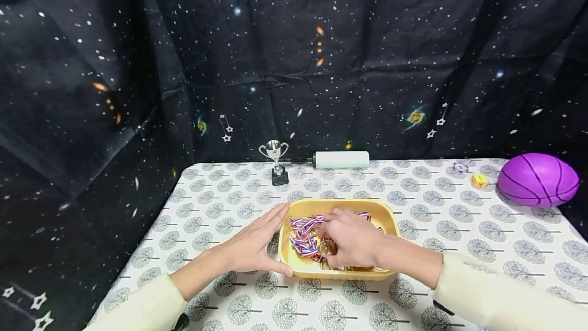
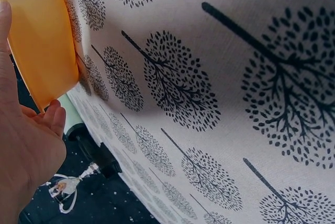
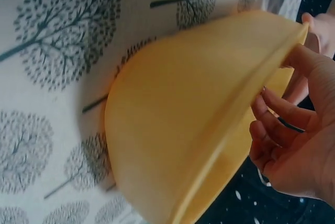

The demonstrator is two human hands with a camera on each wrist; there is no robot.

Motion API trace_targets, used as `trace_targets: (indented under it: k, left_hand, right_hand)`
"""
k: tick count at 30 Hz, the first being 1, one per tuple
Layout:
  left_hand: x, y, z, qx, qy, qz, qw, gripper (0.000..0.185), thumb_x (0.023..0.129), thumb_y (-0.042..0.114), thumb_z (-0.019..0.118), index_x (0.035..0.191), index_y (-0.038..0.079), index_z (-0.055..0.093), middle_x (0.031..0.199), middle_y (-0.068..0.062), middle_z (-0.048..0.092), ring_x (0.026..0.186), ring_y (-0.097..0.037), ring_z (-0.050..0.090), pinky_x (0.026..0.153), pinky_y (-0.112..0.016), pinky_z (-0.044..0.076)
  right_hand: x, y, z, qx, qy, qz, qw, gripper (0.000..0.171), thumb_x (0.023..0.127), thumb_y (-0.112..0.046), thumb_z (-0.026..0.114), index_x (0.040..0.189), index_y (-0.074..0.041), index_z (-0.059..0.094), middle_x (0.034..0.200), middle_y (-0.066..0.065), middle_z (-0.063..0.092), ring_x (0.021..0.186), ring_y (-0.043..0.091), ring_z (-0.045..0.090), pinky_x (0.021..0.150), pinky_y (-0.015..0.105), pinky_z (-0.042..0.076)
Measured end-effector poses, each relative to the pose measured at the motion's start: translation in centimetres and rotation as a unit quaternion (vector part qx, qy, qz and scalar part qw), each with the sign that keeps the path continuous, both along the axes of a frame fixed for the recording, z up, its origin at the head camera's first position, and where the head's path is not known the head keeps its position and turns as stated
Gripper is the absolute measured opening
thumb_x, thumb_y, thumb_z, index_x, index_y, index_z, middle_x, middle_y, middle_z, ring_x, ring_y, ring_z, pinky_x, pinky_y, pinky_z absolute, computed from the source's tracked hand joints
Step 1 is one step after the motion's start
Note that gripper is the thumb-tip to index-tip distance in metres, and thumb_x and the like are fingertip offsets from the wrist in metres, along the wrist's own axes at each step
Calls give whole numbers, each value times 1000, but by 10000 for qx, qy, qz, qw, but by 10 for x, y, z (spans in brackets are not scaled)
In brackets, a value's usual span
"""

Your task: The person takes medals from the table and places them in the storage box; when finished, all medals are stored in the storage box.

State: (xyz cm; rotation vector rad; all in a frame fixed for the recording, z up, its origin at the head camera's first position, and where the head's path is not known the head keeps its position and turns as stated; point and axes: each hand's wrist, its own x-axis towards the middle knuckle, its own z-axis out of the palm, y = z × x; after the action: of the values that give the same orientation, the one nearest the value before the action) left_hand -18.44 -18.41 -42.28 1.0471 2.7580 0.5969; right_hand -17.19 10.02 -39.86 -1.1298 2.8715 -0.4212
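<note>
A yellow plastic basin (image 1: pixel 294 264) stands on the patterned tablecloth. Inside it lie several gold medals and their red, white and blue striped ribbons (image 1: pixel 303 234). My left hand (image 1: pixel 257 244) rests on the basin's left end, thumb at the front corner and fairly straight fingers toward the back corner. Reaching over the rim, my right hand (image 1: pixel 353 239) is down among the medals, with a round gold medal (image 1: pixel 327 247) between its thumb and fingers. From the right wrist, the basin wall hides the medals, and only the bent fingers (image 3: pixel 282 111) show at the rim.
Behind the basin stand a silver trophy cup (image 1: pixel 274 155) on a black base and a white cylinder (image 1: pixel 342 159) with a black end. At the back right are a purple ball (image 1: pixel 537 180), a yellow block (image 1: pixel 479 181) and a small whitish piece (image 1: pixel 460 167). A dark starry cloth (image 1: pixel 367 65) hangs behind.
</note>
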Motion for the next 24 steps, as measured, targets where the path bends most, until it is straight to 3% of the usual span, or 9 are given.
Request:
trace_targets:
  k: [4,8,10,17,21,24]
  left_hand:
    - [0,0,-1,9,1,-1,10000,143,73,72,87,171,5,7,177,-10,5,161,-32,16,128,-56,21]
    - [0,0,-1,-15,3,8,10000,143,73,72,87,171,5,6,178,-9,5,161,-30,16,128,-54,20]
    - [-1,0,-1,-4,13,6,10000,143,72,71,87,171,6,7,178,-9,5,161,-30,17,128,-54,20]
    - [-1,0,0,2,46,-28,10000,142,73,70,87,170,4,8,177,-11,6,161,-31,18,128,-54,21]
    - [0,0,1,-8,46,-26,10000,142,73,71,87,171,4,7,178,-10,6,161,-30,17,128,-53,21]
    - [-1,0,0,-23,61,-23,10000,143,73,72,86,171,5,7,178,-10,5,161,-31,17,128,-54,20]
  right_hand:
    - [-1,-4,-5,-19,110,227,9997,43,75,-27,93,111,-8,80,110,2,76,109,22,67,109,49,52]
    - [-5,-5,-7,-41,-236,324,9992,41,76,-28,94,111,-11,80,102,-3,75,97,14,63,94,38,58]
    - [-8,-5,-7,-28,-425,395,9983,39,77,-29,94,110,-13,80,100,-6,74,93,11,60,85,32,57]
    - [-15,-4,-7,-369,-1114,588,9913,31,82,-28,93,106,-13,81,85,-13,68,77,2,57,71,22,53]
    - [-19,2,-3,-742,-1272,557,9875,30,86,-30,90,108,-10,81,80,-15,67,68,0,54,69,24,52]
    - [-23,9,3,-874,-1216,344,9881,28,90,-30,86,111,-12,82,87,-14,70,65,1,51,65,24,49]
